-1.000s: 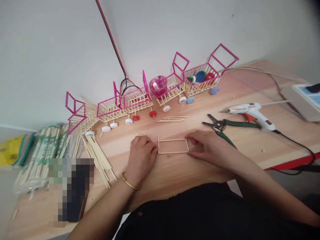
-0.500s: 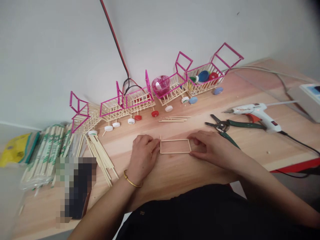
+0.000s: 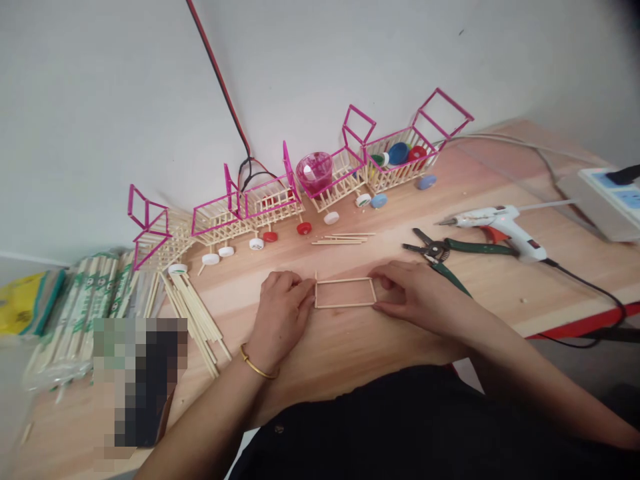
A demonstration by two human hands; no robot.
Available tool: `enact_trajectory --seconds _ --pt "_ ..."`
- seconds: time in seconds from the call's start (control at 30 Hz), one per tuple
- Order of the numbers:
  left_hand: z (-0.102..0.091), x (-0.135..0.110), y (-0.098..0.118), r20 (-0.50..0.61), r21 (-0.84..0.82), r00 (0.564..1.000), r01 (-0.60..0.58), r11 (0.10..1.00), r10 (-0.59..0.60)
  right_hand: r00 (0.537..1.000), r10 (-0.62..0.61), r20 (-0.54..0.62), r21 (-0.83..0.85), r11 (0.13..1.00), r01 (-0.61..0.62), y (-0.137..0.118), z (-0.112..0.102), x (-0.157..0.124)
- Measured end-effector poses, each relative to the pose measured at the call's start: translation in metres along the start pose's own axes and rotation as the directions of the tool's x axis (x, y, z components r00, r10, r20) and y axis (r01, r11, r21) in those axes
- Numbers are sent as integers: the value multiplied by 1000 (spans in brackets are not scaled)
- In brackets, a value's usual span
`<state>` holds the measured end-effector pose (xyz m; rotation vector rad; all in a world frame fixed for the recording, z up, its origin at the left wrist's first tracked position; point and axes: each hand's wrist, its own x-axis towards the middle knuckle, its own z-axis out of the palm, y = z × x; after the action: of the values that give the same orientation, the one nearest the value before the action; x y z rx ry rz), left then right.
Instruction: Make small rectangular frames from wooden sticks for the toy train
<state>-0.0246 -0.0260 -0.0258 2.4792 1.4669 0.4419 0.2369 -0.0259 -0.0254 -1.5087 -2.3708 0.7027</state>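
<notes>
A small rectangular frame of thin wooden sticks (image 3: pixel 345 306) lies on the table between my hands. At its left end, one stick pokes out past the upper corner. My left hand (image 3: pixel 286 308), with a gold bangle at the wrist, has its fingers together and pressed on that left end. Thumb and forefinger of my right hand (image 3: pixel 411 290) hold the short right side at its corners. Just beyond the frame lies a little group of cut sticks (image 3: pixel 343 239). Green-handled wire strippers (image 3: pixel 435 250) rest past my right hand.
A white glue gun (image 3: pixel 495 227) and a power strip (image 3: pixel 605 200) are at the right. Small stick carts with magenta rims (image 3: pixel 270 203) and bottle-cap wheels line the wall, with a pink cup (image 3: pixel 315 175) among them. Loose sticks (image 3: pixel 197 320), packed chopsticks (image 3: pixel 85 300) and a pixelated dark object (image 3: pixel 150 387) lie left.
The whole view has shifted a little, so things sit slightly further left. Both hands keep their places at the two ends of the stick frame.
</notes>
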Motion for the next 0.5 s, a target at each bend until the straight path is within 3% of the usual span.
enact_trajectory --seconds 0.5 --pt "4 0 -2 12 24 999 -48 999 48 1000 -10 -5 0 1000 10 1 1 0"
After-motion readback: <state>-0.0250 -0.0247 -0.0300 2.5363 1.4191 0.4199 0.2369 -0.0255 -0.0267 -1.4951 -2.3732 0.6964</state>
